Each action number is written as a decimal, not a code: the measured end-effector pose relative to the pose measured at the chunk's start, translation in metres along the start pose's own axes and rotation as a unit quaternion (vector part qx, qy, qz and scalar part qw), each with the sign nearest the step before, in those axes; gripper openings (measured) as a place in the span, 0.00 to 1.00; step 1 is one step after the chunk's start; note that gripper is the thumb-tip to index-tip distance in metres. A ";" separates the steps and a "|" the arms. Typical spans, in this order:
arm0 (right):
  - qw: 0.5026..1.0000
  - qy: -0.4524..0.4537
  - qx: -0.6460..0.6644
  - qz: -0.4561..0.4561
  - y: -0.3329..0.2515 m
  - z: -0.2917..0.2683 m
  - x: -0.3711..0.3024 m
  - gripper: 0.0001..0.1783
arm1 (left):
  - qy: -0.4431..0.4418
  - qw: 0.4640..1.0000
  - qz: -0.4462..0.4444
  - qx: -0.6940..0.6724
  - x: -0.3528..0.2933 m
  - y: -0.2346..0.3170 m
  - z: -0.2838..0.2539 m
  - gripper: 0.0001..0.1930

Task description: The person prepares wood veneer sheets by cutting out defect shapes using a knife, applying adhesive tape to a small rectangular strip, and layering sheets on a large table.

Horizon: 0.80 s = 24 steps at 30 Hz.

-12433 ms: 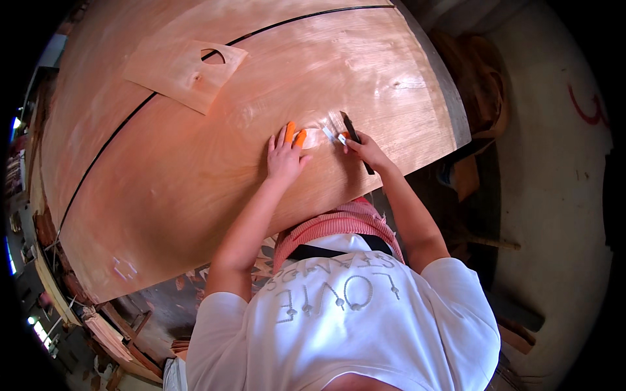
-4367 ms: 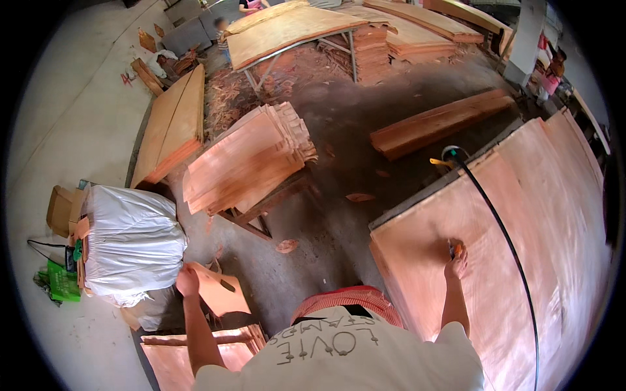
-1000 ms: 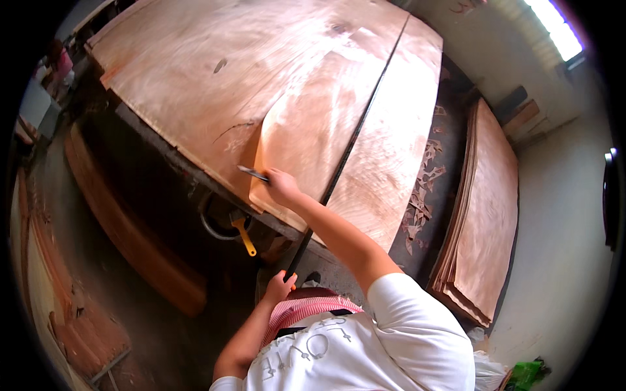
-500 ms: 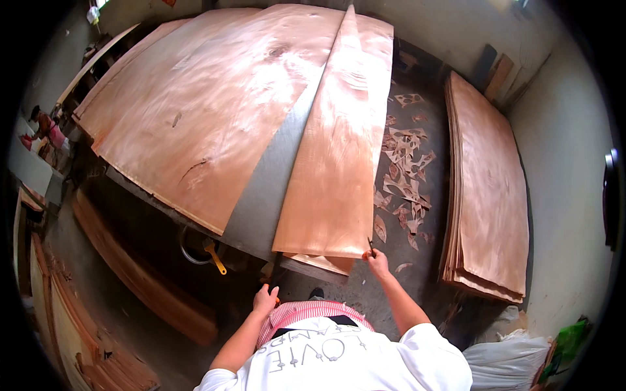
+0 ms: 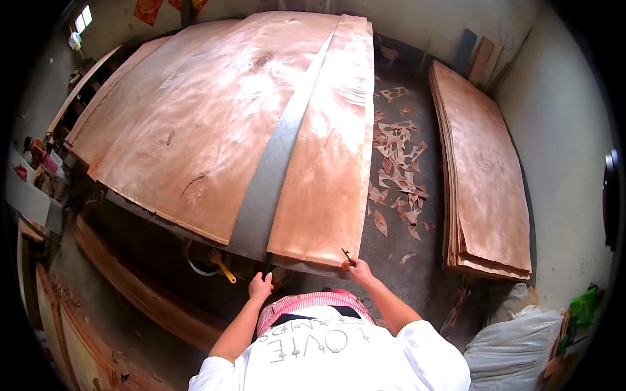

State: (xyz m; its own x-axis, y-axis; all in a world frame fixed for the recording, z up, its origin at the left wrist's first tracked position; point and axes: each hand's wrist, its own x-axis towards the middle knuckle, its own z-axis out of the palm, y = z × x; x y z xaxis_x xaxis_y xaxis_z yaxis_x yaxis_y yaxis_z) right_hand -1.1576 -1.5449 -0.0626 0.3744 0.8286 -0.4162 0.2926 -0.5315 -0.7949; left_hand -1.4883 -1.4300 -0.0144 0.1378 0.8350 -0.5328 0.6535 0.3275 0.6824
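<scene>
A large reddish-brown wood veneer sheet (image 5: pixel 195 124) covers most of the wide worktable. Along the table's right side lies a narrower veneer strip (image 5: pixel 323 163), its near edge close to the front of the table. Between them shows a grey wedge-shaped surface (image 5: pixel 270 169), tapering away from me. At the wedge's near end, my left hand (image 5: pixel 261 287) is closed around a dark, slim tool with an orange part; its exact kind is unclear. My right hand (image 5: pixel 360 270), at the strip's near right corner, grips a small dark-tipped tool (image 5: pixel 347 255) with an orange-red part.
A tall veneer stack (image 5: pixel 486 176) stands on the right beside the wall. Veneer scraps (image 5: pixel 398 159) litter the floor between stack and table. A yellow-handled brush (image 5: pixel 225 268) sits below the table's front edge. White sacks (image 5: pixel 515 348) lie at the lower right.
The veneer strip's near edge has shifted back toward the table, and the folded piece beneath it no longer shows. My right hand has moved left with the strip's corner. The view has shifted slightly.
</scene>
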 end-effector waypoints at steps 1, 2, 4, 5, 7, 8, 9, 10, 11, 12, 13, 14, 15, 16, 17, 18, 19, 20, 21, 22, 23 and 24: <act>0.999 -0.014 0.000 0.033 -0.003 0.001 -0.002 0.10 | -0.021 0.999 -0.011 -0.033 0.000 0.003 -0.003 0.18; 0.997 -0.040 0.001 0.060 -0.029 0.008 -0.007 0.10 | -0.032 0.997 -0.015 -0.064 0.001 -0.009 -0.012 0.17; 0.995 -0.064 -0.005 0.075 -0.064 0.016 -0.018 0.10 | -0.068 0.989 -0.012 -0.129 0.008 -0.024 -0.017 0.16; 0.996 -0.063 -0.008 0.065 -0.070 0.018 -0.021 0.10 | -0.087 0.981 -0.033 -0.171 0.005 -0.019 -0.016 0.15; 0.996 -0.071 -0.015 0.046 -0.083 0.025 -0.025 0.11 | -0.142 0.972 -0.023 -0.187 -0.006 0.001 -0.021 0.15; 0.997 -0.068 0.011 0.026 -0.093 0.032 -0.025 0.11 | -0.164 0.967 -0.019 -0.196 -0.010 0.007 -0.024 0.15; 0.997 -0.065 0.038 0.010 -0.102 0.042 -0.026 0.11 | -0.193 0.964 -0.009 -0.182 -0.012 0.013 -0.028 0.14; 0.996 -0.061 0.064 -0.007 -0.110 0.052 -0.026 0.12 | -0.208 0.959 -0.017 -0.194 -0.016 0.021 -0.030 0.15; 0.994 -0.060 0.087 -0.034 -0.122 0.065 -0.023 0.15 | -0.224 0.954 -0.010 -0.197 -0.016 0.020 -0.031 0.15; 0.997 -0.037 0.057 -0.041 -0.136 0.077 -0.022 0.16 | -0.241 0.950 -0.004 -0.199 -0.017 0.021 -0.032 0.15; 0.998 -0.013 0.027 -0.048 -0.150 0.089 -0.022 0.18 | -0.257 0.948 0.013 -0.186 -0.018 0.022 -0.033 0.16; 0.998 0.011 -0.005 -0.055 -0.165 0.097 -0.022 0.19 | -0.280 0.938 0.026 -0.201 -0.021 0.023 -0.034 0.17; 0.999 0.018 0.006 -0.047 -0.179 0.104 -0.022 0.20 | -0.290 0.936 0.049 -0.192 -0.026 0.031 -0.036 0.17; 0.999 0.025 0.016 -0.040 -0.193 0.110 -0.022 0.21 | -0.299 0.934 0.073 -0.182 -0.031 0.038 -0.038 0.17; 0.999 0.027 0.026 -0.038 -0.204 0.116 -0.022 0.22 | -0.320 0.926 0.082 -0.181 -0.028 0.030 -0.035 0.19; 0.998 0.045 0.007 -0.035 -0.193 0.117 -0.017 0.22 | -0.360 0.924 0.086 -0.091 -0.035 0.053 -0.042 0.22; 0.997 0.064 -0.011 -0.032 -0.177 0.116 -0.009 0.22 | -0.366 0.926 0.093 -0.028 -0.045 0.076 -0.052 0.26; 0.996 0.076 -0.028 -0.032 -0.168 0.118 -0.005 0.22 | -0.364 0.926 0.096 0.035 -0.055 0.096 -0.065 0.29; 0.998 0.054 0.023 -0.010 -0.187 0.112 -0.012 0.20 | -0.387 0.915 0.109 0.038 -0.053 0.094 -0.068 0.31; 0.985 0.020 0.170 0.008 -0.178 0.115 -0.007 0.18 | -0.411 0.903 0.121 0.041 -0.049 0.091 -0.069 0.32; 0.983 0.003 0.180 0.043 -0.189 0.109 -0.012 0.16 | -0.433 0.890 0.134 0.046 -0.043 0.088 -0.069 0.33; 0.979 -0.012 0.190 0.078 -0.202 0.103 -0.017 0.15 | -0.432 0.888 0.152 0.047 -0.040 0.084 -0.066 0.32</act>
State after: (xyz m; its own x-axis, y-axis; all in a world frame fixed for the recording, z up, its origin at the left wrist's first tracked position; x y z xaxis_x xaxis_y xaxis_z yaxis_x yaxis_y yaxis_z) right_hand -1.3138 -1.4335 0.0599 0.3672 0.7492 -0.5513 -0.1165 -0.5509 -0.8264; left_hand -1.4883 -1.4066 0.0967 0.8114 0.2141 -0.5438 0.5421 0.0718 0.8372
